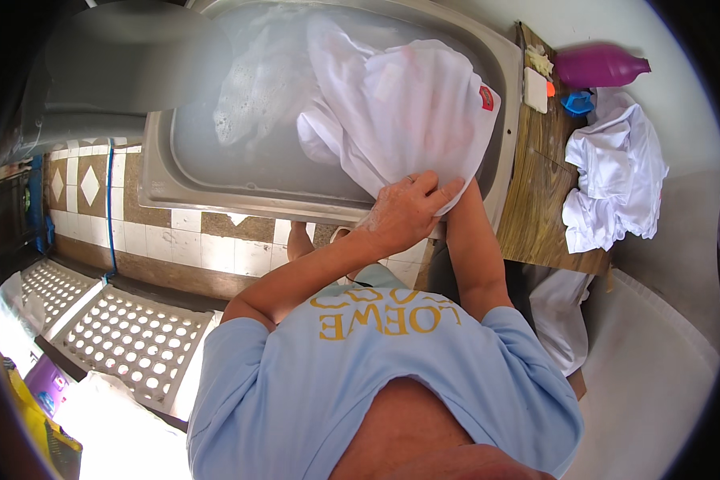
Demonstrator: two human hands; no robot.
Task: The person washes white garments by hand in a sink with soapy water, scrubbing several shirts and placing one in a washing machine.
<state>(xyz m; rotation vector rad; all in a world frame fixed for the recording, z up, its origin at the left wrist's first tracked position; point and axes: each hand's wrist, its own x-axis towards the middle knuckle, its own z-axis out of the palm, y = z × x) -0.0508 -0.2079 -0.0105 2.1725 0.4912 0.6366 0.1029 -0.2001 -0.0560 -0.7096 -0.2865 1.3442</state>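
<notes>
A wet white garment (408, 96) with a small red patch lies bunched over the grey basin (156, 160), partly in its cloudy, sudsy water (256, 96). My left hand (412, 210), wearing a ring and with suds on its wrist, is closed at the garment's near edge, its thumb and fingers on the hem. My right forearm runs up into the cloth at this same edge. Inside it, my right hand (432, 120) shows only as a pinkish shape through the thin fabric, so its fingers cannot be made out.
Right of the basin, a wooden board (536, 212) holds a white block (535, 90), a blue brush (578, 103), a purple bottle (604, 66) and heaped white clothes (616, 176). A dark grey tub (96, 124) overhangs the basin's left. Perforated racks (132, 344) and a blue hose (110, 208) are at left.
</notes>
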